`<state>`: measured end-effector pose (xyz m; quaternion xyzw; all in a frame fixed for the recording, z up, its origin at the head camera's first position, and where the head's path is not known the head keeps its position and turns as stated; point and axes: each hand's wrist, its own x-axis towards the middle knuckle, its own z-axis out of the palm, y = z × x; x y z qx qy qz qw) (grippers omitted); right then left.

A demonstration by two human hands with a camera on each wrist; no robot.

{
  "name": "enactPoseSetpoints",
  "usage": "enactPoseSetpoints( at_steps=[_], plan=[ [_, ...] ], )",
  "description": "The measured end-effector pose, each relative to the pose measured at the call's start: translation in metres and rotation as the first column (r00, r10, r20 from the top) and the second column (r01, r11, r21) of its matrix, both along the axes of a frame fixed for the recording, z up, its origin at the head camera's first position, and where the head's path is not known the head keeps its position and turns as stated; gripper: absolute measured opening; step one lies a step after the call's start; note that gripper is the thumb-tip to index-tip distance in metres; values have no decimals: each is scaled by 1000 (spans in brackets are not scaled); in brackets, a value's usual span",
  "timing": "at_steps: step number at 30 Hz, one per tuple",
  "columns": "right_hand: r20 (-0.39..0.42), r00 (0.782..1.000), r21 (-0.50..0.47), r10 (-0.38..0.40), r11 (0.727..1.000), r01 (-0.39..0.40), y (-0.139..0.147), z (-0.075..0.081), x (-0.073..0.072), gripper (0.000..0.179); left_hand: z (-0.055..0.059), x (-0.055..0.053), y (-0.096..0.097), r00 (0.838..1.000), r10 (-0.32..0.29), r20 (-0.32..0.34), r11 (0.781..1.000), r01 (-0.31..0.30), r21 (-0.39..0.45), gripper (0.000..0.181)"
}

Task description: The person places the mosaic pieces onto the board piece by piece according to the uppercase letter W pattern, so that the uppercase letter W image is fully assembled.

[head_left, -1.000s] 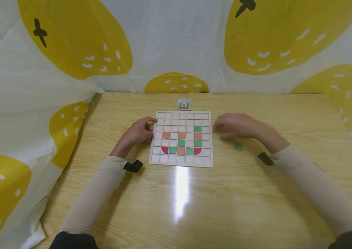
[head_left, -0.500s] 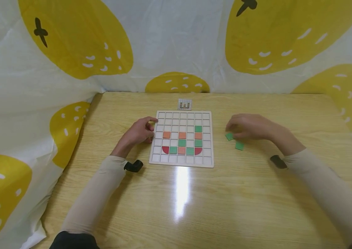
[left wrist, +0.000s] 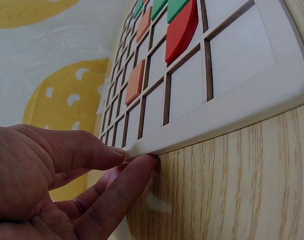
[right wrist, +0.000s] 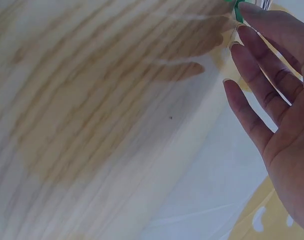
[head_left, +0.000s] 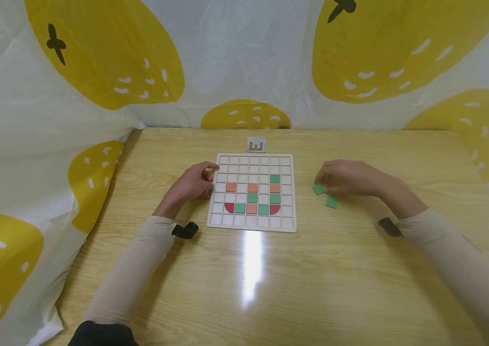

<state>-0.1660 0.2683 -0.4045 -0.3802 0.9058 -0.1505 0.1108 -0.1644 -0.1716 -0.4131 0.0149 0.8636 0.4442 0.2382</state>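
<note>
The left hand (head_left: 192,183) is at the left edge of a white grid board (head_left: 287,226), its index finger and thumb touching the rim a little apart. In the left wrist view, the left hand's fingertips (left wrist: 141,162) meet the board's side. Over the table to the right, the right hand (head_left: 348,177) pinches a green square tile (head_left: 318,190) at its fingertips. Only a sliver of that green tile (right wrist: 239,11) shows in the right wrist view; the other fingers (right wrist: 249,60) are spread. A second green tile (head_left: 332,202) lies just nearer the person.
Orange tiles (head_left: 231,187), green tiles (head_left: 275,179) and red rounded tiles (head_left: 274,209) fill several board cells. A small pattern card (head_left: 256,144) lies beyond the board on the wooden table (head_left: 210,278). A fruit-printed cloth (head_left: 244,57) hangs behind and at left.
The right hand has moved right, away from the board's edge, to a green tile that was hidden from view before. Since half a second ago it has barely moved. The left hand stays put.
</note>
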Motion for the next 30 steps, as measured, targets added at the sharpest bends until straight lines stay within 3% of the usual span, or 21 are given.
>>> enactPoseSetpoints(
  at_steps=[7,14,30],
  plan=[
    [14,1000,21,-12,1000,11,-6,-4,-1,25,-2,-1,-1,1000,-7,-4,1000,7,-1,58],
    [-43,999,46,-21,999,23,-6,-7,-3,22,0,0,0,1000,4,5,1000,-4,5,58],
    [-46,999,76,-11,997,15,-9,-2,-2,21,-1,-1,-1,1000,9,11,1000,-9,1,58]
  ],
)
